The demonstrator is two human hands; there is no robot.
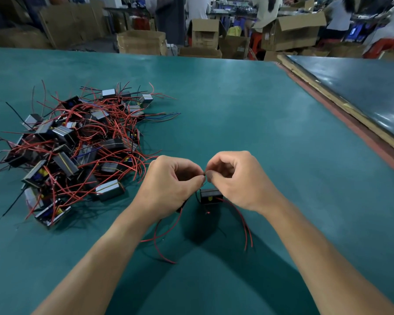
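Left hand [168,185] and right hand [239,178] pinch wire ends [205,175] together over a module [210,196] on the tabletop [259,110]; pile [77,146] near its left edge.

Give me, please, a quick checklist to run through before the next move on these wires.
1. Left hand pinches the wire ends: ok.
2. Right hand pinches them too: ok.
3. Ends actually joined between the fingers: cannot tell, too small.
4. Black module below the hands is apart from the pile: ok.
5. Loose red wires trail toward the person, free of the pile: ok.
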